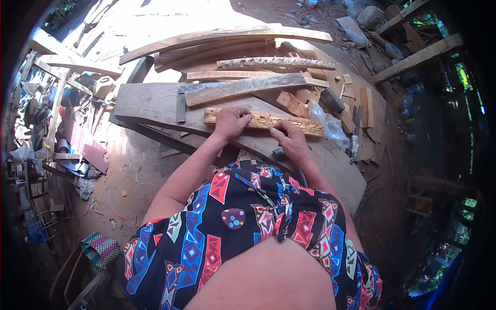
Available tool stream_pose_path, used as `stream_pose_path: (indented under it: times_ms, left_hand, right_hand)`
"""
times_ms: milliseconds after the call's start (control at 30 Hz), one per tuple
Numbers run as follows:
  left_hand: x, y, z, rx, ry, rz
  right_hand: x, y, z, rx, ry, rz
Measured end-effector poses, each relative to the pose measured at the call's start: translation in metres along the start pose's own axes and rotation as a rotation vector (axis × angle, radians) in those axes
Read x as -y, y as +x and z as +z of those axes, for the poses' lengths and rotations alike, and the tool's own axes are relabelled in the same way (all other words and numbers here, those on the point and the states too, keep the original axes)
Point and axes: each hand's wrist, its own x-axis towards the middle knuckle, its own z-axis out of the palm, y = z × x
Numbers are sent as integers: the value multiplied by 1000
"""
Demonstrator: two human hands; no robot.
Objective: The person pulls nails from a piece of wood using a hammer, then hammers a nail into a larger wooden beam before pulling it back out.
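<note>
A rough wooden bar [263, 121] with a pitted, grooved face lies crosswise on a thick grey plank bench [150, 101]. My left hand [232, 124] is over the bar's left part, its fingers curled and thumb pinched against them at the bar's face. Over the right part of the bar my right hand [293, 142] is also closed, thumb against the bent fingers. Anything small in either pinch is too hidden to make out. Just beyond the bar rests a smooth, pale curved piece of wood [243, 89].
Long curved boards [222, 37] and a strip with spikes along it [276, 63] lie farther back. To the right are a clear plastic bag [330, 129], a dark mallet-like head [331, 101], a dark long tool [355, 137] and wood offcuts. A woven basket [101, 250] stands lower left.
</note>
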Motion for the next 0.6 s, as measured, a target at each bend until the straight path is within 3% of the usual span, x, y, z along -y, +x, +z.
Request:
stream_pose_path:
  times_ms: [233, 567, 600]
  left_hand:
    - [-2, 11, 2, 114, 11, -172]
    - [-5, 4, 3, 115, 75, -81]
    - [-6, 2, 5, 76, 100, -47]
  right_hand:
    - [-43, -41, -16, -72, 79, 117]
    - [-77, -90, -22, -150, -58, 165]
    - [-73, -94, -21, -228, -266, 129]
